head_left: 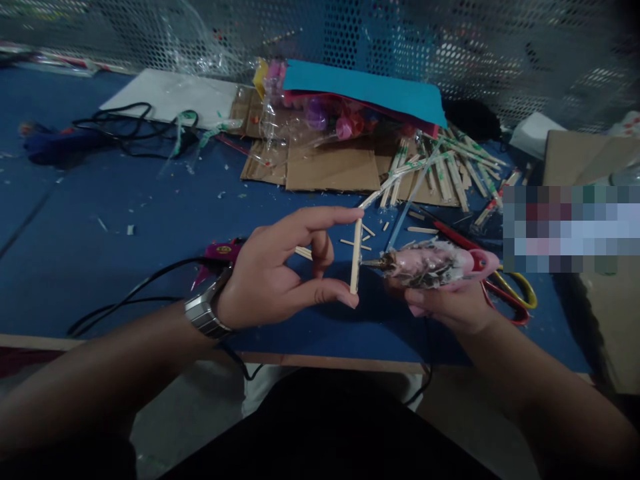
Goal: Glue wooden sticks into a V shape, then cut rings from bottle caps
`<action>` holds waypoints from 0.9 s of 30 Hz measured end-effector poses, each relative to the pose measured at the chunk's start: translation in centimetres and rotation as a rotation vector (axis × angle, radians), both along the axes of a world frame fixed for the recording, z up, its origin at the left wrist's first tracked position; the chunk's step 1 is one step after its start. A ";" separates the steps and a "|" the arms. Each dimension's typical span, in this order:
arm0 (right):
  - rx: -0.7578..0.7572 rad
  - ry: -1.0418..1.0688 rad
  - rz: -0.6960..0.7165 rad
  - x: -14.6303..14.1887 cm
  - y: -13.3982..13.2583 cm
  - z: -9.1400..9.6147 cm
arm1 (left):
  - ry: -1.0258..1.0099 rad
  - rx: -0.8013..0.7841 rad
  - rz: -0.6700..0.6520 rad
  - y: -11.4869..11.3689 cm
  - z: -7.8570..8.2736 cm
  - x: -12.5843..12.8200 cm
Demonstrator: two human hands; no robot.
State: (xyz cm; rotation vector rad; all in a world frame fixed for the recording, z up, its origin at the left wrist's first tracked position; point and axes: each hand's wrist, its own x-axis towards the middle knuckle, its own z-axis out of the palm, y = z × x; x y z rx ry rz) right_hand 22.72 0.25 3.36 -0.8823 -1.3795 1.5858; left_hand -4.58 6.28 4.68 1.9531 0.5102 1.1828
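Above the blue bench, the left hand pinched a short wooden stick end to end between forefinger and thumb, its long axis near upright, top tilted slightly right. The right hand was closed around a pink glue gun, lying level, nozzle pointing left, just beside the stick's middle.

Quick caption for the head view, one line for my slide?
Left hand pinches a short wooden stick upright while right hand aims a pink glue gun at it.
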 end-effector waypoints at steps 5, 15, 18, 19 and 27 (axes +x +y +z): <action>0.082 0.009 0.050 0.0 0.4 0.4 | -0.005 -0.009 0.020 0.1 -0.2 0.0; -0.017 -0.101 -0.007 0.1 0.0 0.7 | -0.002 -0.022 0.039 0.0 -0.2 0.1; -0.001 -0.126 -0.018 0.2 0.0 0.6 | 0.004 -0.027 0.034 0.0 -0.2 0.1; 0.001 -0.128 -0.024 0.2 0.0 0.5 | 0.002 -0.026 0.030 0.1 -0.2 0.1; -0.004 -0.122 -0.062 0.1 -0.3 0.4 | -0.010 -0.002 0.023 0.2 0.0 0.1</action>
